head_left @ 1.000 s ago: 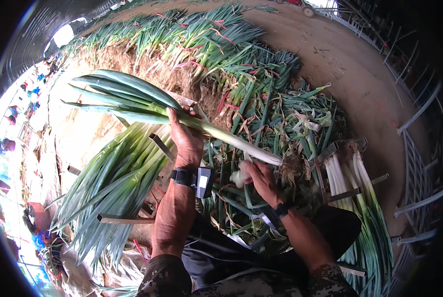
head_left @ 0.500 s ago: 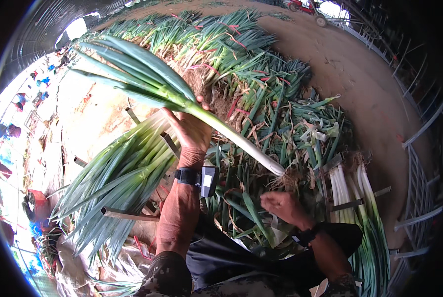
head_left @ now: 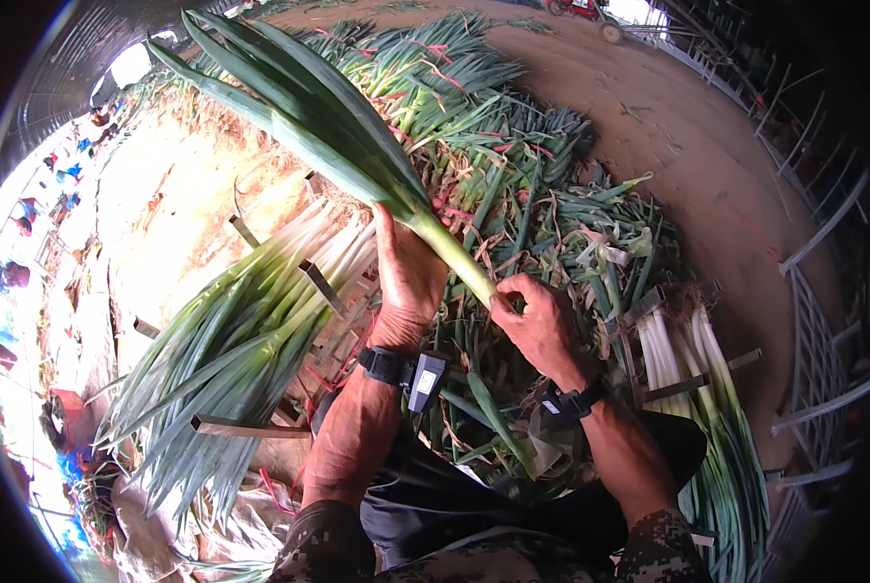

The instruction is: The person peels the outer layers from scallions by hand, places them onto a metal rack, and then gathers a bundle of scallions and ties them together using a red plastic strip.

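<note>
A large green onion point(head_left: 352, 146) slants across the middle, leaves up to the left and stalk down to the right. My left hand point(head_left: 410, 267) is closed around it where the leaves meet the stalk. Lower down, my right hand point(head_left: 544, 325) pinches the pale stalk between thumb and forefinger; the root end is hidden behind that hand. To the left of my left forearm, a pile of green onions point(head_left: 231, 340) lies in a metal rack point(head_left: 250, 425). On the right, another small bunch of green onions point(head_left: 712, 428) rests between metal bars, roots away from me.
Loose leaves and peelings point(head_left: 600, 243) cover the ground ahead of my right hand. Bundles of green onions tied with red strips point(head_left: 435, 73) spread behind. A metal lattice fence point(head_left: 818, 389) runs along the right, and a red wheeled vehicle point(head_left: 590, 19) stands far off.
My right hand has risen from below the root end to pinch the stalk. My left hand has shifted slightly right with the green onion, whose leaves now point more upward.
</note>
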{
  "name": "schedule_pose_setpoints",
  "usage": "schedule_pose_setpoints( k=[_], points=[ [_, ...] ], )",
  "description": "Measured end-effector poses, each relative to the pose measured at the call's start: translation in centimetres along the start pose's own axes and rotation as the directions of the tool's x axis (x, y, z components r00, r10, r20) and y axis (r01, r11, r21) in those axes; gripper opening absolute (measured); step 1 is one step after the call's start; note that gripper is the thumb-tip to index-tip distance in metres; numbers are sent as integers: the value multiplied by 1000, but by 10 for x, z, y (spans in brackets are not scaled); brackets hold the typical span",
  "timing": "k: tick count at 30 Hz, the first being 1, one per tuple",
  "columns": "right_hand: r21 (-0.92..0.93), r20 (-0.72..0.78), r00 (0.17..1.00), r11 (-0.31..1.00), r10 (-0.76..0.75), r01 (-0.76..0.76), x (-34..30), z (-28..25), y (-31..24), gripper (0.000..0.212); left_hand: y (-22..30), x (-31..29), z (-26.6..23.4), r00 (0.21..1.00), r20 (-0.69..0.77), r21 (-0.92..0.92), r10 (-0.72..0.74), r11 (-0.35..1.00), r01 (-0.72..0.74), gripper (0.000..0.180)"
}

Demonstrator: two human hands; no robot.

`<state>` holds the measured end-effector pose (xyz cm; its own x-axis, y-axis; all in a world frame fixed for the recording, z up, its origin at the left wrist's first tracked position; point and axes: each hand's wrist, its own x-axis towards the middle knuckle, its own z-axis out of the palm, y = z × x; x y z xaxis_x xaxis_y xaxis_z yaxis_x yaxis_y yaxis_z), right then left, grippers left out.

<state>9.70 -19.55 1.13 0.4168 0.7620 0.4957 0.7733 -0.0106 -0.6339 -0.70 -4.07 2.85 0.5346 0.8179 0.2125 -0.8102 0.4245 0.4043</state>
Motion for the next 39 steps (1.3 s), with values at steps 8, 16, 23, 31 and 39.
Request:
schedule_pose_setpoints(
  k=[8,16,23,31,39],
  points=[
    [118,-23,994,988,106,-103,-8,8,23,12,-5,-2,2,997,-70,64,-26,997,30,63],
    [792,368,818,312,441,-524,-23,-27,25,16,26,21,-29,938,-174,224,300,939,-259,68],
    [331,454,798,756,396,-564,-98,-62,97,11,40,32,-44,899,-296,222,322,939,-263,72],
    [174,223,919,914,325,-366,-84,-62,64,20,65,25,-61,960,193,-128,204,975,-182,80],
    [-73,206,977,995,-57,74,-39,-37,0,17,49,18,-57,986,1,-96,166,982,-165,72]
  ],
)
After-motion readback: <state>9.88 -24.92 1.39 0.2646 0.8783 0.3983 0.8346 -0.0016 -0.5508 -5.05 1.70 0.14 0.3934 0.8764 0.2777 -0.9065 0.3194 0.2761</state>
